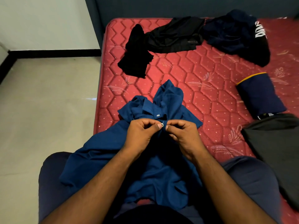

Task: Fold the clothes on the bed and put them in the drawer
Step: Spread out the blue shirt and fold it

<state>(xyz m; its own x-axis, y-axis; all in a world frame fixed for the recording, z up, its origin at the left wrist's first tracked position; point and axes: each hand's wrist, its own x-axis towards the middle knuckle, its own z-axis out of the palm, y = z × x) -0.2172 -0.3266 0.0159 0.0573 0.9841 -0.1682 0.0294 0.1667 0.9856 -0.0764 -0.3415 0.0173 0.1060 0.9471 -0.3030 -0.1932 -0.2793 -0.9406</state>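
Lap: blue polo shirt lies draped over the person's knees, its collar end on the red quilted mattress.
Left hand: fingers curled, thumb and forefinger pinching the shirt placket beside a white button.
Right hand: fingers curled, pinching the placket just across from the left.
Right side: black garment at the bed edge; beyond it a folded navy garment with yellow trim.
Far end: three unfolded dark clothes in a row near the headboard.
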